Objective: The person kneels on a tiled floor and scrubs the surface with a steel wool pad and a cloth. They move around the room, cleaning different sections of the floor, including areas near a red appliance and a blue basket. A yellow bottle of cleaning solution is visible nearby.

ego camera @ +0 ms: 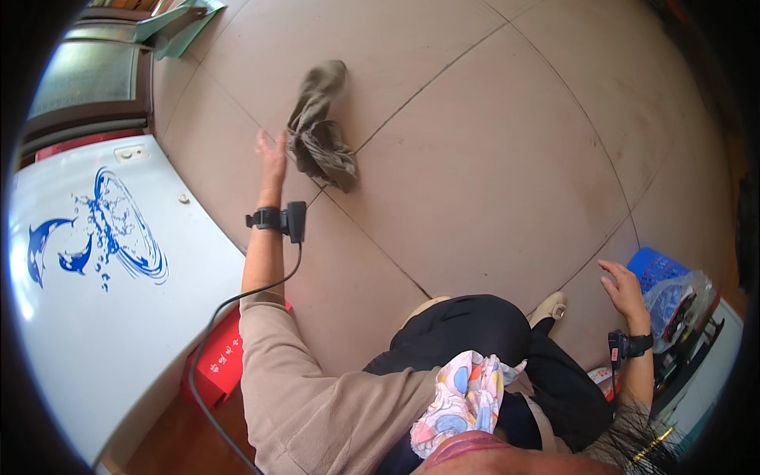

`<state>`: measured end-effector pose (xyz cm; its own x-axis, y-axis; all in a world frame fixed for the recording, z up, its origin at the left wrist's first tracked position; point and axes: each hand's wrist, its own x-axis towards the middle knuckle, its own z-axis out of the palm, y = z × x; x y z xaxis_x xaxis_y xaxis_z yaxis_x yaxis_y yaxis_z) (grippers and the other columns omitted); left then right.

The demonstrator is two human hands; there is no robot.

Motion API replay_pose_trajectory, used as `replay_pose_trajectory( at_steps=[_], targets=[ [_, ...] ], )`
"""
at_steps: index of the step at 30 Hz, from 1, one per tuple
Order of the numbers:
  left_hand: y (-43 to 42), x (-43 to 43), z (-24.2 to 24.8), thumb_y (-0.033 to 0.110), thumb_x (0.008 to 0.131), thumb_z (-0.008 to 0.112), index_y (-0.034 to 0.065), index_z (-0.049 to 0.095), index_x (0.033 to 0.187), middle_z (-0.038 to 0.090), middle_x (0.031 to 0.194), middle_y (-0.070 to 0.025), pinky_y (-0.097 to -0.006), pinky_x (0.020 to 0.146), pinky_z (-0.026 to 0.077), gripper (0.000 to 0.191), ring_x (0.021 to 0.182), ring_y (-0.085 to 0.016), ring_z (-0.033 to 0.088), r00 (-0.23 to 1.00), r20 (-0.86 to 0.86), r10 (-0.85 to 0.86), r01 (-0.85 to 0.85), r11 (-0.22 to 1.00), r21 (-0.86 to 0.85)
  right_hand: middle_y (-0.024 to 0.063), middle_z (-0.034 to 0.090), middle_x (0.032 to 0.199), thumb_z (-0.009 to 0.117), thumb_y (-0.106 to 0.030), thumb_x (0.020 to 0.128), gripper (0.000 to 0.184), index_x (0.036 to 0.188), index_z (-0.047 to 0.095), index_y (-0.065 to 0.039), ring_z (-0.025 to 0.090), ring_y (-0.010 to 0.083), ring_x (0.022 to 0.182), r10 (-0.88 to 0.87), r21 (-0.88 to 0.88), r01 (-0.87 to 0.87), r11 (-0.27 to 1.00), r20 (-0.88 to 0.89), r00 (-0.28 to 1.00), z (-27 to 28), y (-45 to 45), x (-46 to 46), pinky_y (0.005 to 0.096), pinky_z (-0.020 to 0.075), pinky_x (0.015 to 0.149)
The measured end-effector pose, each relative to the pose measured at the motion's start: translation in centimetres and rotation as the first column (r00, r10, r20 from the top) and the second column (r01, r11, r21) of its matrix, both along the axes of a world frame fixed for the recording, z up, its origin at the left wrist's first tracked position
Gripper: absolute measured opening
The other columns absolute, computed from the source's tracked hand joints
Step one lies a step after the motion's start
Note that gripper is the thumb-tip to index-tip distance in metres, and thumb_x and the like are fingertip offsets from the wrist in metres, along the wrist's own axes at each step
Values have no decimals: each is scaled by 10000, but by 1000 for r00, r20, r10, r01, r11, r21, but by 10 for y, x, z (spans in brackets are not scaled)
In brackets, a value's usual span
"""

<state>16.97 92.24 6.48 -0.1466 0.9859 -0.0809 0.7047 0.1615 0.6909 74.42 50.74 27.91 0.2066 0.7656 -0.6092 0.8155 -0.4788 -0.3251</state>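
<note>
A crumpled grey-brown cloth garment (323,127), its top end blurred, is at the upper middle above the tiled floor. My left hand (272,151) is just left of the garment, fingers apart and blurred; whether it touches the fabric I cannot tell. A black device is strapped to the left wrist, with a cable running down. On the far side, my right hand (623,288) is raised with its fingers apart and nothing in it, close to a blue plastic basket (650,264). That wrist also bears a strapped device.
A white appliance with blue dolphin pictures (130,237) fills the left side, with a red box (219,359) by its lower edge. A clear plastic bag (683,303) with things in it lies at the right. Pale green sheets (184,29) lie at the upper left.
</note>
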Motion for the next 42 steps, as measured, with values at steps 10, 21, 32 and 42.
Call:
replay_pose_trajectory(
  at_steps=[10,21,32,42],
  targets=[
    [-108,183,-24,430,736,641,145,566,1178,529,1273,-71,-559,927,321,531,1223,-275,434,859,-397,-322,434,870,234,153,619,1076,593,-101,809,335,1142,588,-61,595,329,971,122,66,-119,991,-40,992,-18,44,7,369,476,824],
    [-115,135,-37,209,790,580,170,614,929,552,1219,-91,-518,855,418,149,1118,-244,526,547,-608,-575,795,585,162,160,621,1095,601,-113,806,345,1147,589,-61,583,338,995,194,-46,-197,979,-55,979,-31,50,8,373,471,844],
    [-83,-102,-34,532,873,430,256,380,1375,207,1462,-160,-683,898,332,575,1280,-483,188,590,-647,483,-737,649,-188,166,631,1056,624,-115,778,349,1119,599,-46,605,325,973,27,-67,-26,997,12,1000,-32,-14,56,378,482,838],
    [-30,292,-8,501,865,424,239,402,1376,289,1473,-75,-676,977,217,574,1356,-368,188,782,-411,-468,462,879,-122,185,588,1133,583,-169,824,378,1182,555,-50,540,352,1071,142,122,-149,981,62,988,-31,-6,66,403,433,918]
  ],
)
